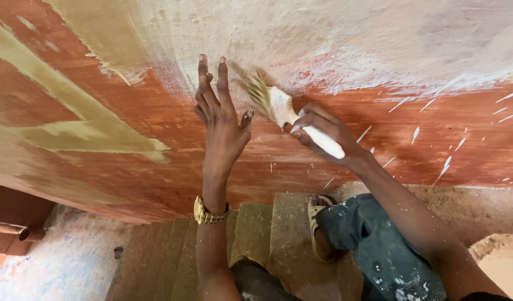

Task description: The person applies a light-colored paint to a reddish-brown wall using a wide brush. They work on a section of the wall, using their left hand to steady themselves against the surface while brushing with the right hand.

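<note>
Nearest the camera, the person's two paint-flecked trouser knees (379, 251) are bent over rough concrete steps (256, 234), with one foot in a pale sandal (318, 223) set on a tread. On these narrow steps a shift of weight while reaching forward could cost the footing.

One gold wristwatch (209, 214) sits on the left wrist. Further out, the left hand (220, 120) is fully open and holds nothing, its fingers (212, 78) spread straight and laid against the wall (100, 161). It rests just beside the wet patch, so it could smear the fresh coat or pick up paint.

To its right, the right hand (323, 131) is closed around the white-coated handle of one paintbrush (279, 106), whose bristles press on the wall at the lower edge of the pale painted area (323, 39). A slick handle could turn in that grip, I judge. White splatter streaks (446, 161), many of them, already mark the red-brown surface to the right; a heavily loaded brush would fling more.
</note>
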